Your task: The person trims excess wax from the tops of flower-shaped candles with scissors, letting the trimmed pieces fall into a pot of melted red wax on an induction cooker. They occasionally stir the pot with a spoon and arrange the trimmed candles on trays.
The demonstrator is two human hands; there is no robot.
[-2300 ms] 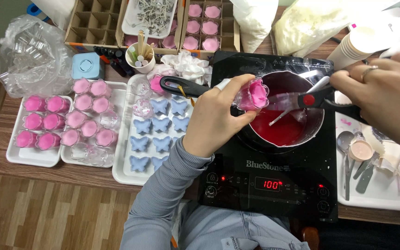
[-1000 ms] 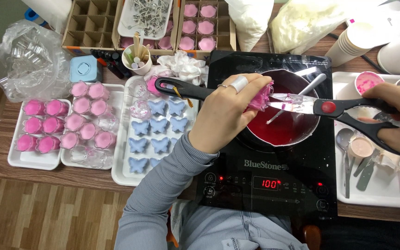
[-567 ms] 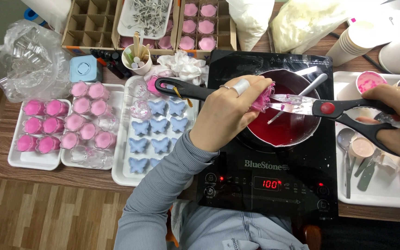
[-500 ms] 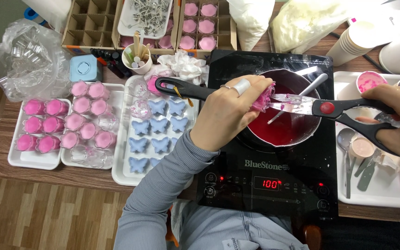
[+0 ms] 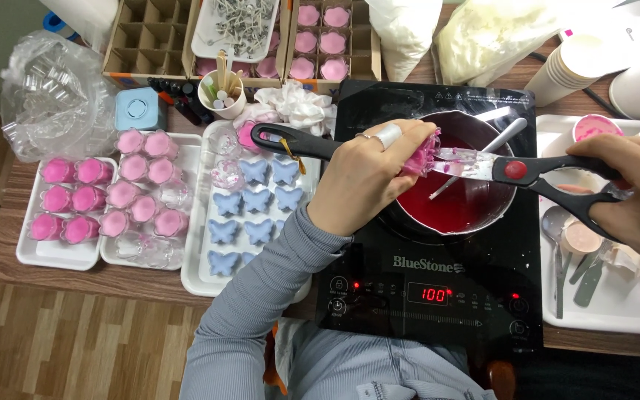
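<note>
Left hand (image 5: 368,181) fingers pinch a frilly pink candle (image 5: 420,154); right hand (image 5: 635,196) fingers grip scissors (image 5: 516,170).

Count check: 2 hands in view, left hand (image 5: 368,185) and right hand (image 5: 635,196). 1 pair of scissors (image 5: 535,174), 1 pot (image 5: 457,178) of red liquid, 1 induction hob (image 5: 431,289). Approx. 8 blue butterfly shapes (image 5: 257,204). Approx. 13 pink cups (image 5: 105,196) across 2 white trays (image 5: 61,252). 1 stack of paper cups (image 5: 568,67).
</note>
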